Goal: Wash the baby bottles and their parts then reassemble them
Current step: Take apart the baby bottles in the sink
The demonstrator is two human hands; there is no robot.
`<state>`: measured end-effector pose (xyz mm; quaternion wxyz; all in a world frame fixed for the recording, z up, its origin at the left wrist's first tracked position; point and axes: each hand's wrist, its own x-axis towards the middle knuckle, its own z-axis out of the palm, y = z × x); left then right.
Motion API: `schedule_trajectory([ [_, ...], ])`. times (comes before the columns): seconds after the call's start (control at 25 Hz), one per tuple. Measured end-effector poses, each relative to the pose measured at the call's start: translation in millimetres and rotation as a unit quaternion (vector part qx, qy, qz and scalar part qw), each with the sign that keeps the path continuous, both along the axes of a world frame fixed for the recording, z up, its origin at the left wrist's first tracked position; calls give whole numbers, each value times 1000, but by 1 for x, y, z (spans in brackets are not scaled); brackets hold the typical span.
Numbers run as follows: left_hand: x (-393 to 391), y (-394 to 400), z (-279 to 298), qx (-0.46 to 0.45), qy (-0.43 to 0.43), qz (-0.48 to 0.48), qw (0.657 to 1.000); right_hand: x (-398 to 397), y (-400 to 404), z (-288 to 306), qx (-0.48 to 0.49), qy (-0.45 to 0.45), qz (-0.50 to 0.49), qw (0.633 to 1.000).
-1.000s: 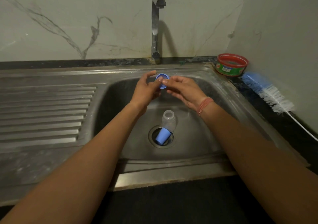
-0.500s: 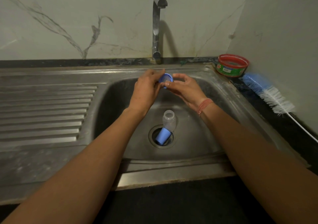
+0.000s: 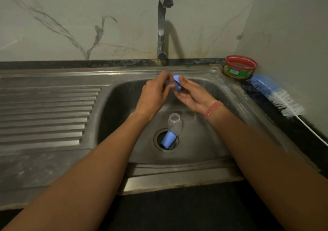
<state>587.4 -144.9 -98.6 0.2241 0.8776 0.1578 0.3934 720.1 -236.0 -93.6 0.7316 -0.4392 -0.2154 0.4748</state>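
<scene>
Over the back of the steel sink [image 3: 117,106], both my hands hold a small blue bottle ring [image 3: 177,82]. My left hand [image 3: 154,95] curls its fingers round a translucent part [image 3: 168,84] joined to the ring's left side. My right hand [image 3: 192,96] pinches the ring's right edge between thumb and fingertips, palm turned up. Below them a clear bottle [image 3: 175,123] without its top stands on the sink floor. A blue cap [image 3: 167,140] lies tilted in the drain opening, touching the bottle's base.
The tap [image 3: 161,26] stands behind the sink with no water running. A red-rimmed tub [image 3: 239,67] and a blue-and-white bottle brush [image 3: 276,95] lie on the dark counter at the right. A ribbed drainboard [image 3: 48,113] stretches left.
The blue ring has turned from facing me to edge-on, and my left hand has closed further round its left side. The bottle and cap have not moved.
</scene>
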Motion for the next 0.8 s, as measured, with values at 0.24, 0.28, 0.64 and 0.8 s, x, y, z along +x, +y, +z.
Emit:
schedule_trajectory([
  [0.24, -3, 4, -4, -115, 32, -9, 993, 5, 1, -7, -122, -117, -39, 985],
  [0.28, -3, 5, -5, -120, 48, -14, 992, 6, 1, -7, -148, -140, -46, 978],
  [0.64, -6, 16, -23, -81, 433, 18, 898, 14, -4, -24, -382, -427, 56, 818],
  [0.8, -10, 15, -23, -83, 519, -3, 850, 17, -4, -26, -470, -554, 132, 674],
])
